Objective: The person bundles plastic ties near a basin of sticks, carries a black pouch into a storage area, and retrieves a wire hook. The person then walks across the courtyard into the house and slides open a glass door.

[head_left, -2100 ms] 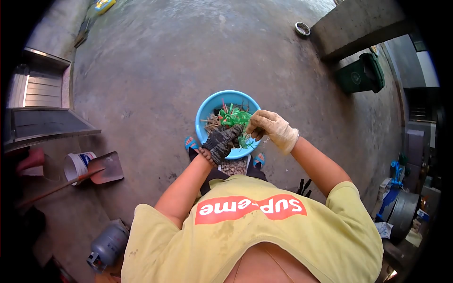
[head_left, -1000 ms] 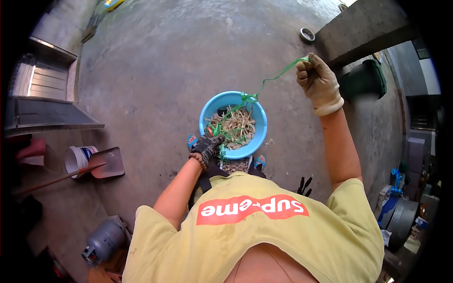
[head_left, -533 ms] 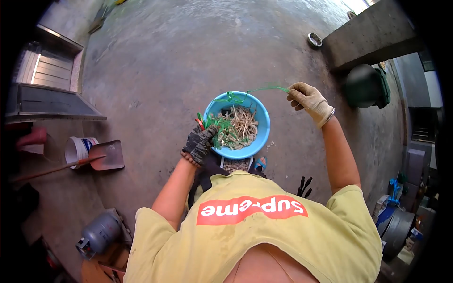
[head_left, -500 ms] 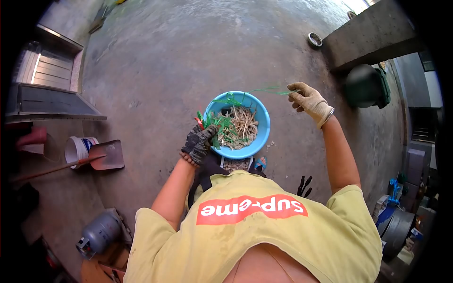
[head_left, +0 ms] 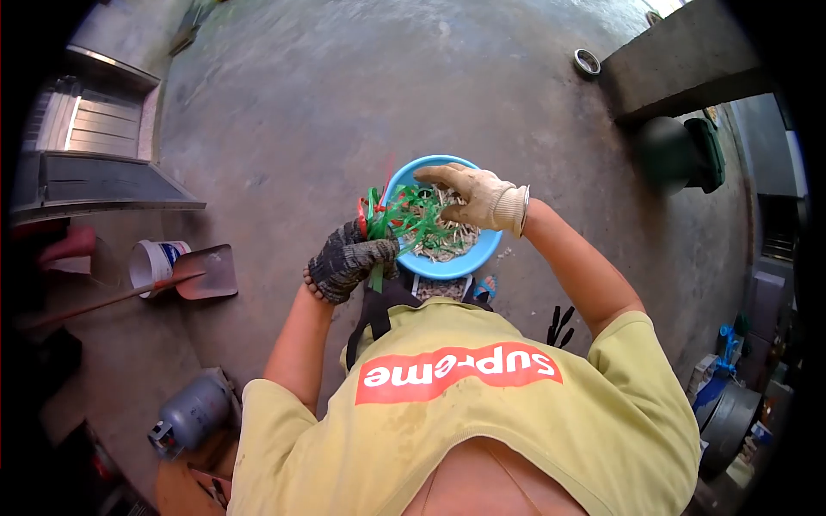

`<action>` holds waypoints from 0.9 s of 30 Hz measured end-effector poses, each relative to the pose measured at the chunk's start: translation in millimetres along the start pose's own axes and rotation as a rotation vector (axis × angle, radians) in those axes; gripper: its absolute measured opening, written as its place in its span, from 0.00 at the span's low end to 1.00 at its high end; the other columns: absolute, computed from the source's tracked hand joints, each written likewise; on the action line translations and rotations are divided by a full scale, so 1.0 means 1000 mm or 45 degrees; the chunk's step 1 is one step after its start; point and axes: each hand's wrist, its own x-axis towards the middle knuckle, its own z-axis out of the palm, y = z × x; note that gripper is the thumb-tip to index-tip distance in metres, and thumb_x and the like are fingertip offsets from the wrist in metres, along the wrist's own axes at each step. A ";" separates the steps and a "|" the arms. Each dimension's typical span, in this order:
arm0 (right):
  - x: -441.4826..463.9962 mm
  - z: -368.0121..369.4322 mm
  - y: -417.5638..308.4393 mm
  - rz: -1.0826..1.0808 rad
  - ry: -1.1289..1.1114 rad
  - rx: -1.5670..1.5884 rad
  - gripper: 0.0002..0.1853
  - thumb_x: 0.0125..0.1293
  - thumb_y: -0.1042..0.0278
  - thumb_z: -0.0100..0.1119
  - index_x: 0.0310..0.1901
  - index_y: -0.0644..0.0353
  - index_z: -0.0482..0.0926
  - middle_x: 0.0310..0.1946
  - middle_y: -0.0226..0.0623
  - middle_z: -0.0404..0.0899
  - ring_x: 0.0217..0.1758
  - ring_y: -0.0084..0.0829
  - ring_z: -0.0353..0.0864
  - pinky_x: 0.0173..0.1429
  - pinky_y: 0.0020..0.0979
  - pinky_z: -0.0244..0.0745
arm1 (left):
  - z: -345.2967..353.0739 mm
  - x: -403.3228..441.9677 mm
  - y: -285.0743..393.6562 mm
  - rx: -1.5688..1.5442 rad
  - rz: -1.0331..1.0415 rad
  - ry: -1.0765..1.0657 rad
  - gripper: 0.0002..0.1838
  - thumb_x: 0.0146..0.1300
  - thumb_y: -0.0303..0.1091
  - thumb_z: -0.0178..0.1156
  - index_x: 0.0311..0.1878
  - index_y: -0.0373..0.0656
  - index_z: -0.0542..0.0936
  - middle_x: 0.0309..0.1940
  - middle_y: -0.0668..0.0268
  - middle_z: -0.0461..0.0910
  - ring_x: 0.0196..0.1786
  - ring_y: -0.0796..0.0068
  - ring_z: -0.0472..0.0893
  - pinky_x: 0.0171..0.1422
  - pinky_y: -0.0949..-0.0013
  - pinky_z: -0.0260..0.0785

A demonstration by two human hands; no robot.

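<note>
My left hand (head_left: 351, 263), in a dark grey glove, is closed on a bunch of green strips (head_left: 417, 215) with some red among them, at the left rim of a light-blue basin (head_left: 490, 251). Pale dry stalks and bits (head_left: 456, 241) lie in the basin, partly under the strips. Over the basin's right side is my right hand (head_left: 469, 196), in a soiled cream glove. Its thumb and fingers are spread apart close to the green strips, with nothing visible gripped between them.
A shovel (head_left: 206, 273) leans across a white bucket (head_left: 151, 262) at the left. Below them lies a grey gas cylinder (head_left: 191, 413). A green bin (head_left: 701, 155) and a small metal bowl (head_left: 587, 63) are at the upper right. A container of pale bits (head_left: 443, 286) sits below the basin.
My right hand has come left over the basin, opened and let go of the green strand. My left hand, still gripping the bunch, has moved slightly left, and the strips now spread beyond the basin's rim.
</note>
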 end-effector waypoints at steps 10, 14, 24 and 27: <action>0.023 0.009 0.006 -0.161 0.145 -0.113 0.10 0.57 0.71 0.51 0.42 0.56 0.74 0.39 0.37 0.75 0.43 0.37 0.74 0.49 0.34 0.69 | -0.015 -0.001 -0.013 -0.027 0.002 0.063 0.09 0.49 0.32 0.57 0.33 0.37 0.75 0.22 0.64 0.76 0.24 0.75 0.74 0.30 0.73 0.66; 0.018 -0.004 0.023 -0.084 0.362 -0.078 0.08 0.57 0.70 0.54 0.39 0.60 0.75 0.31 0.37 0.78 0.34 0.29 0.78 0.41 0.28 0.74 | -0.017 0.006 -0.016 -0.409 0.184 0.244 0.16 0.53 0.34 0.55 0.44 0.38 0.72 0.27 0.65 0.76 0.26 0.78 0.74 0.30 0.76 0.66; 0.012 -0.013 0.031 0.371 0.405 0.704 0.12 0.62 0.62 0.50 0.33 0.64 0.73 0.25 0.34 0.75 0.27 0.21 0.74 0.33 0.24 0.71 | -0.051 0.044 -0.044 -1.038 -0.059 1.074 0.07 0.56 0.43 0.55 0.29 0.52 0.72 0.11 0.75 0.65 0.13 0.77 0.65 0.21 0.73 0.62; 0.010 -0.013 0.035 0.370 0.397 0.687 0.13 0.62 0.59 0.48 0.33 0.63 0.74 0.23 0.33 0.75 0.26 0.20 0.73 0.32 0.24 0.70 | -0.053 0.047 -0.056 -0.942 -0.022 1.080 0.07 0.56 0.42 0.55 0.29 0.52 0.72 0.11 0.75 0.64 0.13 0.77 0.64 0.20 0.73 0.62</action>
